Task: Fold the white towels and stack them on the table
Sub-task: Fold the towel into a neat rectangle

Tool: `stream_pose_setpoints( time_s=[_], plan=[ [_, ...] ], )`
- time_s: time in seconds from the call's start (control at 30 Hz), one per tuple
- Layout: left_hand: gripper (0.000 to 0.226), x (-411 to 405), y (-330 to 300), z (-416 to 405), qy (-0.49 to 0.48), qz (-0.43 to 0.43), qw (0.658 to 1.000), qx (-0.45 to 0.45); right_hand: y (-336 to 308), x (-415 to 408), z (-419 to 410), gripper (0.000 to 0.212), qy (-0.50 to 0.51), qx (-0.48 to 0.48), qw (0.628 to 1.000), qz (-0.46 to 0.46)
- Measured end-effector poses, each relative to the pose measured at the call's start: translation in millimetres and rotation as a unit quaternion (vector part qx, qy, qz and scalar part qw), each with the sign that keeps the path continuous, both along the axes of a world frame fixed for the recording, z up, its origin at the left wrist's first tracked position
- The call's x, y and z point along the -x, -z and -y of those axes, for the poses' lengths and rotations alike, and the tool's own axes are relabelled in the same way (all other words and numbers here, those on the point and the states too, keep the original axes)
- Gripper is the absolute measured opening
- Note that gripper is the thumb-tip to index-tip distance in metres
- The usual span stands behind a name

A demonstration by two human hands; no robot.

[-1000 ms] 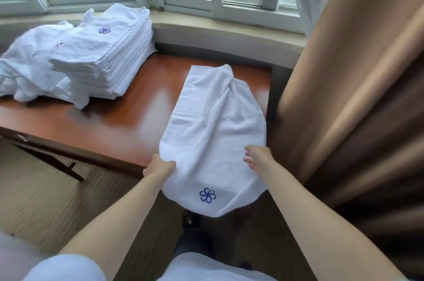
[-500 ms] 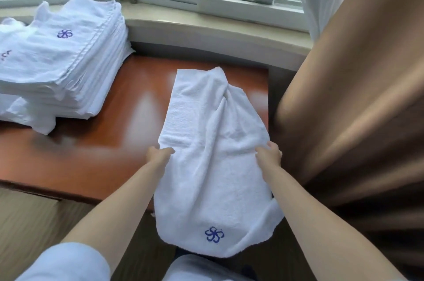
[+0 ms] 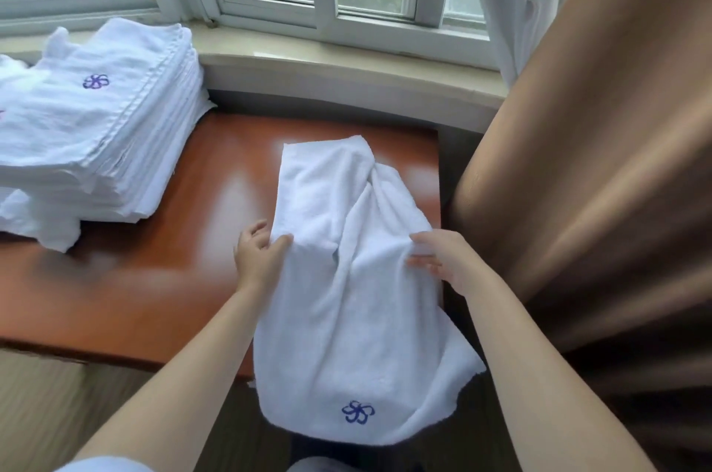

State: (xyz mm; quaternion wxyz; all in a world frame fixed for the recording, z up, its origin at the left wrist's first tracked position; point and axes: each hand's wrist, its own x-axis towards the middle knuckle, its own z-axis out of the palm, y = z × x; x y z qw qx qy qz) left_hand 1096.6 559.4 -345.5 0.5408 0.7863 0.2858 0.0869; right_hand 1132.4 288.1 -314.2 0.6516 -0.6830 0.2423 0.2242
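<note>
A white towel (image 3: 346,278) with a blue flower emblem lies lengthwise on the reddish wooden table (image 3: 154,278), its near end hanging over the front edge. My left hand (image 3: 256,253) pinches the towel's left edge, thumb on top of the cloth. My right hand (image 3: 443,259) pinches its right edge at about the same height. The cloth is creased and bunched between the hands. A tall stack of folded white towels (image 3: 100,124) with the same emblem sits at the table's back left.
A window sill (image 3: 346,59) and window run behind the table. A heavy tan curtain (image 3: 597,163) hangs close against the table's right edge. Unfolded white cloth (image 3: 11,70) shows at the far left behind the stack. Floor lies below the front edge.
Both hands slid farther up the towel's side edges and now pinch it. The view shifted closer and rightward. The towel's hanging end has come nearer in the frame.
</note>
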Motion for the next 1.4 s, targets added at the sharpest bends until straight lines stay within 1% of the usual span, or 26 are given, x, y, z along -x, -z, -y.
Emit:
stream_pose_setpoints(
  time_s=[0.03,0.07,0.1,0.17,0.27,0.33,0.4,0.47,0.5,0.53,0.6,0.63,0.7,0.73,0.8,0.87,0.9,0.93,1.0,1.07,1.1,1.2,1.27,1.33,1.37,1.4],
  plan=[
    [0.027,4.4,-8.6,3.7,0.005,0.041,0.999,-0.008,-12.4,4.6,-3.4,0.002,-0.007,-0.019,0.999,0.037],
    [0.02,9.5,-19.2,7.3,0.012,0.082,0.996,-0.02,-22.7,9.7,-5.7,0.005,-0.007,-0.024,0.997,0.078],
    [0.013,16.1,-31.9,11.5,0.02,0.12,0.992,-0.039,-32.4,15.7,-7.2,0.009,-0.002,-0.02,0.993,0.116],
    [0.013,30.3,-56.7,19.0,0.036,0.184,0.98,-0.063,-48.4,28.7,-8.9,0.022,0.017,-0.026,0.983,0.179],
    [0.02,52.8,-89.2,27.5,0.046,0.258,0.965,-0.019,-63.8,46.9,-6.0,0.034,0.072,-0.061,0.96,0.265],
    [0.033,67.1,-105.9,31.2,0.045,0.301,0.952,0.011,-75.2,59.4,-5.8,0.038,0.122,-0.098,0.938,0.309],
    [0.042,78.8,-119.4,31.4,-0.008,0.343,0.937,0.062,-87.7,69.6,-6.3,0.034,0.2,-0.107,0.905,0.359],
    [0.047,84.3,-127.9,25.0,-0.098,0.357,0.921,0.119,-99.7,74.6,-3.9,0.028,0.272,-0.105,0.87,0.397],
    [0.047,85.4,-130.0,19.8,-0.143,0.345,0.919,0.126,-103.2,73.5,-1.2,0.024,0.295,-0.112,0.859,0.404],
    [0.047,85.4,-129.9,14.0,-0.18,0.324,0.922,0.111,-105.0,71.4,1.6,0.02,0.305,-0.119,0.855,0.403],
    [0.051,84.3,-123.5,3.4,-0.218,0.279,0.932,0.076,-101.7,64.9,5.8,0.014,0.305,-0.13,0.86,0.387],
    [0.053,83.0,-118.3,-0.8,-0.227,0.262,0.936,0.064,-98.5,61.2,6.2,0.008,0.305,-0.124,0.862,0.386],
    [0.053,79.0,-107.2,-7.1,-0.236,0.236,0.942,0.045,-89.8,52.2,4.3,0.017,0.318,-0.093,0.861,0.387],
    [0.052,75.6,-102.1,-9.6,-0.239,0.224,0.944,0.043,-84.8,46.6,3.1,0.017,0.327,-0.086,0.862,0.377],
    [0.052,66.4,-94.5,-16.5,-0.253,0.202,0.944,0.054,-74.7,33.7,1.7,0.004,0.345,-0.083,0.867,0.35],
    [0.051,53.0,-89.6,-27.7,-0.27,0.177,0.944,0.069,-65.3,17.2,1.3,0.006,0.376,-0.078,0.864,0.326],
    [0.051,44.7,-87.5,-34.4,-0.275,0.168,0.943,0.077,-62.5,8.0,0.0,0.004,0.391,-0.071,0.859,0.323],
    [0.05,35.2,-85.7,-41.1,-0.276,0.162,0.944,0.081,-61.1,-1.5,-2.7,0.006,0.404,-0.064,0.854,0.321],
    [0.051,11.9,-81.0,-52.5,-0.269,0.151,0.948,0.077,-56.9,-24.0,-10.9,0.01,0.412,-0.049,0.853,0.317],
    [0.051,-15.4,-75.3,-61.2,-0.254,0.135,0.956,0.065,-49.5,-48.3,-21.0,0.004,0.403,-0.026,0.865,0.297],
    [0.048,-30.3,-72.2,-65.2,-0.243,0.127,0.96,0.063,-45.0,-61.0,-26.7,0.006,0.396,-0.009,0.873,0.283],
    [0.029,-76.3,-62.1,-75.2,-0.186,0.096,0.976,0.061,-31.8,-97.7,-43.9,0.011,0.375,0.036,0.891,0.254],
    [0.023,-105.4,-54.0,-81.2,-0.148,0.084,0.984,0.056,-24.9,-120.9,-56.7,0.007,0.366,0.05,0.897,0.244],
    [0.016,-132.5,-48.4,-86.9,-0.117,0.073,0.989,0.054,-18.2,-143.9,-67.1,0.009,0.356,0.082,0.901,0.233],
    [0.015,-145.9,-46.1,-89.6,-0.101,0.061,0.992,0.048,-15.6,-154.9,-71.6,0.009,0.341,0.095,0.906,0.233],
    [0.025,-158.9,-43.7,-92.8,-0.079,0.049,0.995,0.042,-13.0,-164.8,-75.9,0.01,0.315,0.09,0.915,0.235]
  ],
)
